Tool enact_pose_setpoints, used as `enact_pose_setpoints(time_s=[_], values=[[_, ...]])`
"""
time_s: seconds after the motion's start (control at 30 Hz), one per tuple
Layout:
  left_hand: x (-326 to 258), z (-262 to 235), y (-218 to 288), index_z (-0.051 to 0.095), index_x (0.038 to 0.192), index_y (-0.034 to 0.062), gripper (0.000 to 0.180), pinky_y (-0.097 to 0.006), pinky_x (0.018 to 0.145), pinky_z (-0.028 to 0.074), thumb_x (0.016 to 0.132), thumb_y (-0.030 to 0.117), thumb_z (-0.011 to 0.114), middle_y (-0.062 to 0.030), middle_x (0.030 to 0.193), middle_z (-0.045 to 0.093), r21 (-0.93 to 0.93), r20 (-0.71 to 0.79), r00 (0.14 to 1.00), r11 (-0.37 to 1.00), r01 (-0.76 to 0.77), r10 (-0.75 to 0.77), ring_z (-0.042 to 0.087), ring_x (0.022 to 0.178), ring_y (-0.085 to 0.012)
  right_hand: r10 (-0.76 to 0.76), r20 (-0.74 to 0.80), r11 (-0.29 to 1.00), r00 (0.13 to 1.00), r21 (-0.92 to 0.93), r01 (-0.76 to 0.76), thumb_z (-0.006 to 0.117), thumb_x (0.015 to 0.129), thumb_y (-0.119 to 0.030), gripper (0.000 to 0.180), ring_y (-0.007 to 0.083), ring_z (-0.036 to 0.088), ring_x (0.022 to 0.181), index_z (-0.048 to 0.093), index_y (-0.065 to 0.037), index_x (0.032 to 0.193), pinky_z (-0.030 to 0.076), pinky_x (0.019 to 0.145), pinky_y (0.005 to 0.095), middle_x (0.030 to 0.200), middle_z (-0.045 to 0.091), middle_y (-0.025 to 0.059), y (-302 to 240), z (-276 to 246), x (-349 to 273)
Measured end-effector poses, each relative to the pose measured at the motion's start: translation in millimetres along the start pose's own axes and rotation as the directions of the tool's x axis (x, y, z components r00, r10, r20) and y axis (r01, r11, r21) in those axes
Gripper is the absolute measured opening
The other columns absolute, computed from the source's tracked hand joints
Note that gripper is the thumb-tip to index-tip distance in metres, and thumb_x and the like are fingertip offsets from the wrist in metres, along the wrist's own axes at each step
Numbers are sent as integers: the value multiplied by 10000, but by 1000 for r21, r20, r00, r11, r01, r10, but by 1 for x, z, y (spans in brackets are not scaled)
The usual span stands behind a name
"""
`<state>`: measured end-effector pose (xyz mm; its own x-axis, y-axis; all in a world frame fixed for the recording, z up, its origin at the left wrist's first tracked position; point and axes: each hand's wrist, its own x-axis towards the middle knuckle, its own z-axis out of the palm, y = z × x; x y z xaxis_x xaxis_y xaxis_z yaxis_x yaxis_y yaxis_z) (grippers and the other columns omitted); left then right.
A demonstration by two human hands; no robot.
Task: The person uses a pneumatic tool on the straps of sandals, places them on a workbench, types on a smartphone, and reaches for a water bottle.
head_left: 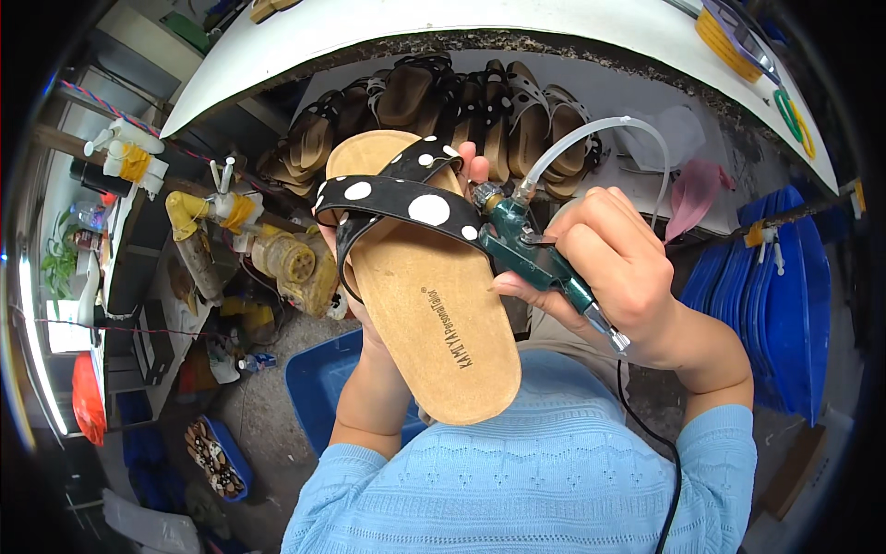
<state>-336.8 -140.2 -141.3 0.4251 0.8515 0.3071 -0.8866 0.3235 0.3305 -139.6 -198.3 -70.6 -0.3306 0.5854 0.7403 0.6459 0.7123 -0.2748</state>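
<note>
The left hand is closed around a sandal from underneath, its fingertips showing past the far edge near the toe. The sandal is held up in front of the chest, its tan footbed facing the camera, toe end away from the person. A black strap with white dots crosses the front of the footbed.

The right hand grips a small green hand tool, with its brass tip touching the strap at the sandal's right edge. A clear tube arches up from the tool's head, and a black cord hangs from its rear end.

Beyond the sandal, a row of similar sandals lies under a white bench. Blue trays are stacked at the right, and a blue bin sits on the floor below.
</note>
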Motion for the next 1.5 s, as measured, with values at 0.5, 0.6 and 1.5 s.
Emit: enact_pose_setpoints(time_s=[0.5,0.6,1.5], values=[[1,14,7,444,1437,-95,1184,-477,1106,485,848,931,436,-256,1362,544,-130,-120,991,991,39,-55,551,1278,-346,173,-8,972,985,161,-169,946,729,-198,367,234,633,670,675,11,860,496,588,331,816,671,104,4,1,-12],[3,9,16,442,1462,-67,1142,-556,1177,423,853,899,486,-271,1395,539,-69,-263,964,997,25,-43,537,1324,-384,105,-14,974,994,205,-100,960,725,-240,431,250,670,720,636,17,841,530,624,336,903,706,162,3,-20,-15],[-2,19,-6,441,1487,-89,1217,-457,1202,382,870,950,293,-241,1456,536,51,-268,963,998,27,-12,521,1347,-349,-117,-38,965,992,231,123,917,655,-267,466,251,520,651,524,-22,712,396,587,350,788,553,95,-22,49,25]])
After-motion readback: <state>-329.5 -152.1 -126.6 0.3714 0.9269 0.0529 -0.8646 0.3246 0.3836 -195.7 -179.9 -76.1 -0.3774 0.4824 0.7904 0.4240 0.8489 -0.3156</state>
